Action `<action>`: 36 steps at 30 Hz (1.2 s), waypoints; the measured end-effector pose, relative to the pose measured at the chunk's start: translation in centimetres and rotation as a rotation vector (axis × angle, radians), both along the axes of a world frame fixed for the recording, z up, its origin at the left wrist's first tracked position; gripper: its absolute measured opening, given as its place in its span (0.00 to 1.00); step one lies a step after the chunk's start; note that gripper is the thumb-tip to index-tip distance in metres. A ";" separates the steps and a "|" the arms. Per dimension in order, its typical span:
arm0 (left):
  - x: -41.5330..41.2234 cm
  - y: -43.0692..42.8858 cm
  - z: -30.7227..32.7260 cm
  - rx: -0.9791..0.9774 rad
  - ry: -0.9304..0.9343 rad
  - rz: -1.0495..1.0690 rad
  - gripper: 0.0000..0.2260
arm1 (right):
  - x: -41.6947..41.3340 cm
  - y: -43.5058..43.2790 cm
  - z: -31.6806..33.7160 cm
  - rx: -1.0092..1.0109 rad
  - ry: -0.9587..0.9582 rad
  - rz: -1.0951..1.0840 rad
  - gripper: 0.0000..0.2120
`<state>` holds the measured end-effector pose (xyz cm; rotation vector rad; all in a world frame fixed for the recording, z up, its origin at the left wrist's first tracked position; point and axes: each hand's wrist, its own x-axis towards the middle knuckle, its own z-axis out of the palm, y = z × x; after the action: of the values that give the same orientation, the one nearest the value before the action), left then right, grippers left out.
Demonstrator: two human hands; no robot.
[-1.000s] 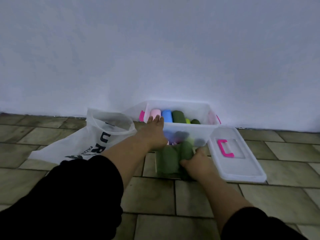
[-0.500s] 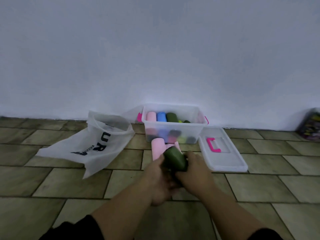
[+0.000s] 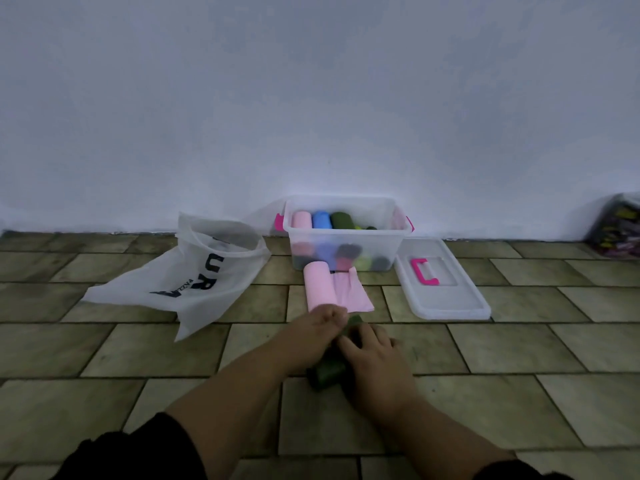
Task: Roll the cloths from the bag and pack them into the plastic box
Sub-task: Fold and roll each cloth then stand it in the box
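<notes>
From the head view, both hands are working a dark green cloth roll [image 3: 327, 371] on the tiled floor [image 3: 519, 358]. The left hand [image 3: 311, 329] is curling its fingers [image 3: 330, 315] round the roll's far end. The right hand [image 3: 375, 356] is lying over the middle, its fingers draped across and pressing down. The roll's long axis is pointing away from the person, toward the plastic box [image 3: 389, 249], which is sitting well beyond the fingers, straight ahead, with the left hand slightly nearer. The roll is looking tight and stubby, mostly hidden. A half-rolled pink cloth [image 3: 320, 285] is lying between fingers and box. The bag [image 3: 194, 282] is slumping off to the left, and the lid [image 3: 450, 299] is resting to the right.
</notes>
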<state>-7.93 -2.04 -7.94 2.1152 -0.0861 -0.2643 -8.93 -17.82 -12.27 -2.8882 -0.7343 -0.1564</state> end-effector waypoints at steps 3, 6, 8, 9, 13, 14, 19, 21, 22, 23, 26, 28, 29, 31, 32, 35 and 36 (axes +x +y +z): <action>-0.3 -0.4 -1.7 0.123 0.110 -0.009 0.21 | -0.9 0.2 0.1 0.086 0.082 -0.079 0.37; -0.1 -0.7 -1.8 0.131 0.166 -0.026 0.24 | -1.8 1.4 0.2 0.193 0.142 -0.221 0.46; 0.3 -0.9 -1.7 0.136 0.185 -0.018 0.25 | -1.8 2.5 0.1 0.147 0.167 -0.282 0.50; 0.4 -1.0 -1.6 0.138 0.182 -0.019 0.25 | -1.6 2.9 0.1 0.121 0.178 -0.304 0.50; 0.8 -1.2 -1.5 0.181 0.178 -0.034 0.26 | -1.3 3.4 0.3 0.107 0.157 -0.326 0.42; 0.8 -1.2 -1.5 0.196 0.192 -0.026 0.27 | -1.5 3.1 0.2 0.112 0.130 -0.322 0.40; 0.8 -1.8 -1.4 0.264 0.276 -0.036 0.33 | -2.5 1.8 -0.4 0.070 0.054 -0.313 0.38; 0.9 -2.0 -1.6 0.292 0.260 -0.045 0.33 | -2.4 1.7 -0.4 0.036 0.072 -0.281 0.39; 0.9 -2.0 -1.6 0.304 0.251 -0.051 0.33 | -2.3 1.5 -0.2 0.030 0.095 -0.257 0.39; 1.0 -2.0 -1.7 0.316 0.245 -0.059 0.33 | -2.1 1.2 0.0 0.024 0.121 -0.228 0.39; 1.1 -1.8 -2.0 0.362 0.206 -0.095 0.32 | -1.6 -0.3 0.9 0.025 0.191 -0.156 0.33; 1.2 -1.7 -2.4 0.402 0.170 -0.124 0.31 | -1.1 -1.2 1.5 0.056 0.241 -0.160 0.26; 1.3 -1.6 -2.6 0.423 0.149 -0.139 0.30 | -0.9 -1.4 1.7 0.058 0.257 -0.155 0.24; 1.2 -1.5 -2.9 0.473 0.084 -0.181 0.27 | -0.5 -1.7 2.0 0.058 0.296 -0.135 0.22; 1.2 -1.3 -3.1 0.494 0.041 -0.200 0.25 | -0.3 -1.8 2.1 0.069 0.322 -0.127 0.22; 0.4 -0.5 -4.0 0.499 -0.159 -0.202 0.22 | 0.4 -2.1 2.0 0.109 0.382 -0.120 0.21; 0.0 -0.1 -4.4 0.502 -0.266 -0.185 0.22 | 0.6 -2.2 1.9 0.126 0.391 -0.117 0.20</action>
<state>-7.95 -2.18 -12.38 2.6383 -0.4104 -0.1166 -8.36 -20.06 -10.40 -2.7175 -0.4660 0.3277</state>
